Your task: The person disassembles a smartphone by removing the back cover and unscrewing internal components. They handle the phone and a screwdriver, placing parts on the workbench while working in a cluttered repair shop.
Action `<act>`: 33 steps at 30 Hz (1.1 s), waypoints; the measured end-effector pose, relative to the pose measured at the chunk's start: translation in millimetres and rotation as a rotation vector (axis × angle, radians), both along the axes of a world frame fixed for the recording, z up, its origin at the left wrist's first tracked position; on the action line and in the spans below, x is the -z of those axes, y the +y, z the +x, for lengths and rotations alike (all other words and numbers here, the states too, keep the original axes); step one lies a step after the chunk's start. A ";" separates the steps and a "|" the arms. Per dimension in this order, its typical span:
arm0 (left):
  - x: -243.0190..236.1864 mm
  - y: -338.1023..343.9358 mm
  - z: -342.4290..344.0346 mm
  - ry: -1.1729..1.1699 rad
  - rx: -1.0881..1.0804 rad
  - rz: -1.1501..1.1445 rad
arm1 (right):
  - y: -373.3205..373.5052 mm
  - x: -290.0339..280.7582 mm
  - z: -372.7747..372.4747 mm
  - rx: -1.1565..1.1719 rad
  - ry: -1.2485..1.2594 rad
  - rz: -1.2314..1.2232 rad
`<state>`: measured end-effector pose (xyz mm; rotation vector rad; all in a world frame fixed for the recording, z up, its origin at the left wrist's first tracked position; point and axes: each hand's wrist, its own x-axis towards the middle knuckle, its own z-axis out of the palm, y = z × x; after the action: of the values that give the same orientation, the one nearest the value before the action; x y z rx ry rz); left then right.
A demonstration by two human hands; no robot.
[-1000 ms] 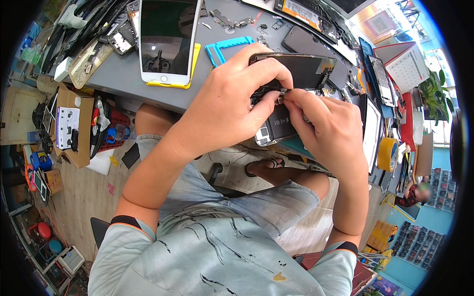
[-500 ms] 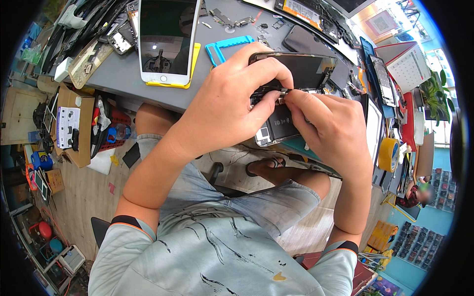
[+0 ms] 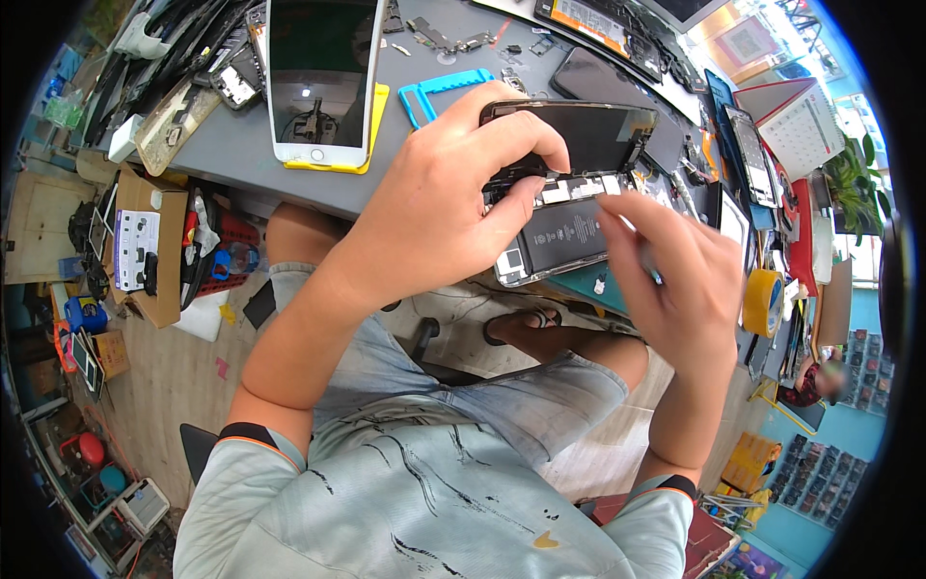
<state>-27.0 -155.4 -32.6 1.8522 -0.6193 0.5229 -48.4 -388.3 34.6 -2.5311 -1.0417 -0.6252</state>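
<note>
My left hand grips an opened phone, its thumb and fingers wrapped over the left end. The phone's screen panel is raised along the back, while the lower half shows a black battery and small metal parts. My right hand is beside the phone's right end, fingers curled, somewhat blurred, around a small object with a light blue tip that I cannot make out. Behind my hands lie a blue plastic frame and a white phone on a yellow pad.
The grey bench holds loose parts, a dark phone and a yellow tape roll. A desk calendar is at right. Cardboard box sits at lower left. Another person is at far right.
My right hand has moved right, away from the phone's middle, uncovering more of the battery and metal parts. My left hand stays on the phone, with little movement.
</note>
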 end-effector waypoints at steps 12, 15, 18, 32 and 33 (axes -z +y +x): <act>-6.0 -1.1 1.0 -0.026 -0.035 0.105 | -114.0 143.1 -173.5 0.269 0.603 0.011; -8.7 -2.6 -3.0 0.033 -0.063 0.119 | -143.3 213.7 -212.9 0.335 0.488 -0.030; -7.6 -5.2 -4.1 0.065 -0.094 0.071 | -157.5 236.8 -222.4 0.361 0.416 -0.027; -9.1 -8.3 -3.9 0.032 -0.136 0.146 | -162.7 251.6 -208.7 0.404 0.415 0.064; -8.6 -8.1 -3.4 0.030 -0.131 0.150 | -162.4 251.0 -209.2 0.410 0.419 0.063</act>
<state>-30.5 -163.5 -24.1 2.0492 -0.5317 0.5452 -257.6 -550.7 -216.4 -2.6712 -0.3581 -0.1975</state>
